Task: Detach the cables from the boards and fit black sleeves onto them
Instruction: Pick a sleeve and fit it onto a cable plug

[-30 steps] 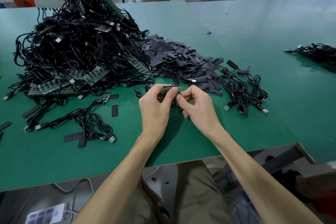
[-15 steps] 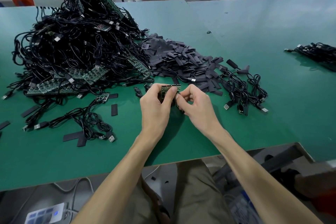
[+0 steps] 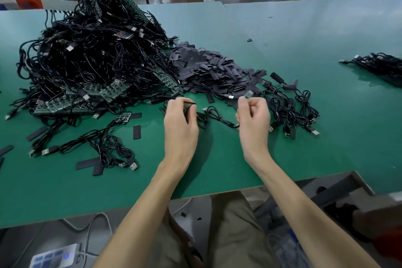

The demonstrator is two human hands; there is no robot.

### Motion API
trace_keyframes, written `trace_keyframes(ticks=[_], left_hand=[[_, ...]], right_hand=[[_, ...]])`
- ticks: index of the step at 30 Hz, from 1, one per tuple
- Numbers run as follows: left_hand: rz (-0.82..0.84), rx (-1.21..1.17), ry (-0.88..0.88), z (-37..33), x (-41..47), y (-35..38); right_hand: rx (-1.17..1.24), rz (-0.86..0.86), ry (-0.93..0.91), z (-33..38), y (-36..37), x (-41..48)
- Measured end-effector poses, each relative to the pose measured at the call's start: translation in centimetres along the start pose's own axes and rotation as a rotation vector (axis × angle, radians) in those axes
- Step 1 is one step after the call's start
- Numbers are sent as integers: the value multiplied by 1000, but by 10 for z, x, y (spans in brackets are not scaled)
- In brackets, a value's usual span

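Over the green table [image 3: 282, 159], the left hand [image 3: 179, 124] grips a small board [image 3: 189, 105] — the right hand [image 3: 253, 119], apart, pinches a cable [image 3: 219, 116].

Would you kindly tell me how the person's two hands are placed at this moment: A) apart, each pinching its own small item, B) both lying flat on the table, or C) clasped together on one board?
A: the left hand pinches a dark strip and the right hand a small piece, held apart above the green table with a black cable between them.
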State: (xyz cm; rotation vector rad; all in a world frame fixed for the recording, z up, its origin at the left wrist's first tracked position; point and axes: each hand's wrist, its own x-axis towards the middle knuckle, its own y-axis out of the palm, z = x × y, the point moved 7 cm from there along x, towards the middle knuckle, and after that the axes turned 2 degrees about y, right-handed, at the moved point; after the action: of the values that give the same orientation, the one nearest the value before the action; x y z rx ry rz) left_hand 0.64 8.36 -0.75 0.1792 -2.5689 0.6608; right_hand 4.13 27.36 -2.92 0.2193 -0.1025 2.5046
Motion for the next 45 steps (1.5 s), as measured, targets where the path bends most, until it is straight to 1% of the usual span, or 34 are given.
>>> trace_keyframes(ticks=[2,4,6,9,12,14,16,17,19,21,25,29,36,38,41,43,45], left_hand=[[9,136,-19,7,3,-8],[-9,341,4,12,8,-22],[-2,550,9,17,13,-34],[15,703,-6,14,13,-40],[10,777,135,-9,7,-28],[16,660,278,-27,5,-13],[87,466,410,-41,4,5],[158,351,410,-44,4,17],[321,202,303,-42,7,42],[426,218,234,-38,14,66],[468,322,217,-37,35,98],[546,422,164,-34,42,120],[485,378,216,-32,37,116],[429,263,178,-24,34,107],[306,-44,61,-14,33,86],[232,-125,48,-10,33,73],[271,-173,70,-10,29,67]], right_hand=[[50,-123,17,-1,-10,1],[71,-184,6,1,-14,-1],[71,-201,-1,2,-15,-2],[73,-205,4,3,-14,-3],[63,-199,6,4,-13,-3],[65,-199,19,3,-13,-2],[79,-210,43,0,-14,-1],[84,-216,51,-2,-14,-1],[78,-221,56,-4,-15,0],[56,-212,62,-7,-14,1],[54,-190,89,-13,-13,3],[35,-207,87,-15,-14,4],[54,-210,92,-16,-15,5],[61,-205,87,-17,-15,5],[32,-177,80,-17,-13,5],[9,-142,77,-16,-10,5],[-3,-103,72,-16,-7,6]])
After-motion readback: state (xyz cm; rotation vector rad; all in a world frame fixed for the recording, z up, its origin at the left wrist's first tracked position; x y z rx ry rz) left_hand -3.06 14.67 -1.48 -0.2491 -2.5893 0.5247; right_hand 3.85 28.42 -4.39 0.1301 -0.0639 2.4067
